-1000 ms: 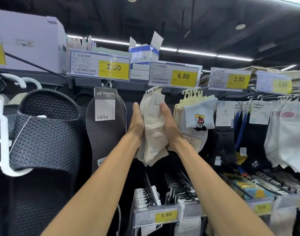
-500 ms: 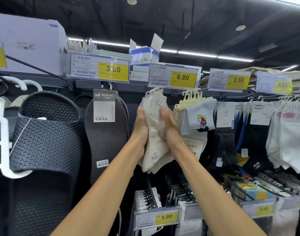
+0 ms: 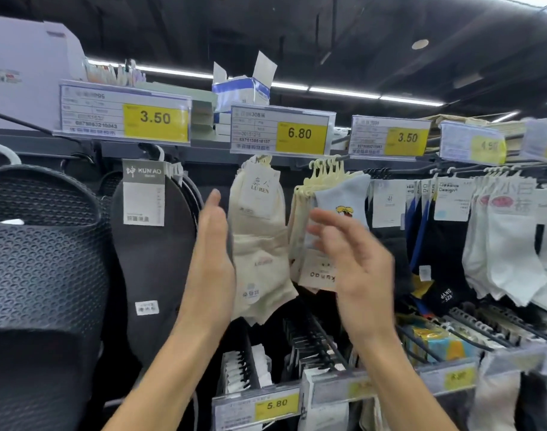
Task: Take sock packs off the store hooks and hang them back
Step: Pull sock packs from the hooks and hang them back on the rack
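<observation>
A bunch of cream sock packs (image 3: 259, 241) hangs from a hook under the 6.80 price tag (image 3: 281, 132). My left hand (image 3: 213, 253) is flat and upright at the bunch's left edge, fingers straight, holding nothing. My right hand (image 3: 350, 269) is blurred, to the right of the bunch and apart from it, fingers spread and empty. Behind the right hand hangs a second bunch of pale socks with a light blue cartoon sock (image 3: 343, 197) in front.
Dark insoles (image 3: 154, 259) and black slippers (image 3: 39, 259) hang to the left. Black, blue and white sock packs (image 3: 508, 237) hang to the right. A lower row of hooks with a 5.80 tag (image 3: 259, 405) juts out below my arms. Boxes (image 3: 241, 88) sit on the top shelf.
Both hands have let go of the cream sock bunch, which now hangs free on its hook. The right hand has moved right and away; the left has opened flat beside the bunch.
</observation>
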